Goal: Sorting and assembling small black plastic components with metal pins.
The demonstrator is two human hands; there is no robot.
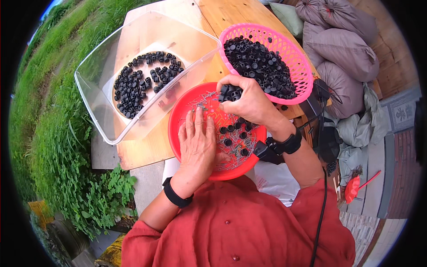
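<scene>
A red basin [175, 120] in front of me holds many thin silvery screws or nails [231, 165] and several loose black plastic caps [227, 142]. My left hand [198, 144] lies palm down over the basin's left side, fingers stretched out and touching the metal pieces; its thumb is partly hidden. Above the far right part of the basin, my right hand [249, 100] is curled around a clump of black caps [231, 93]. Beyond it, a pink lattice basket [303, 66] is heaped with similar black caps [260, 62].
A clear plastic bin [95, 122] holds more black caps [129, 86] on a round light base. Wooden boards [147, 149] lie beneath the containers. Stuffed grey-brown sacks [342, 46] are at the right, and a black cable [321, 218] runs down beside my right arm. Grass [49, 111] grows at the left.
</scene>
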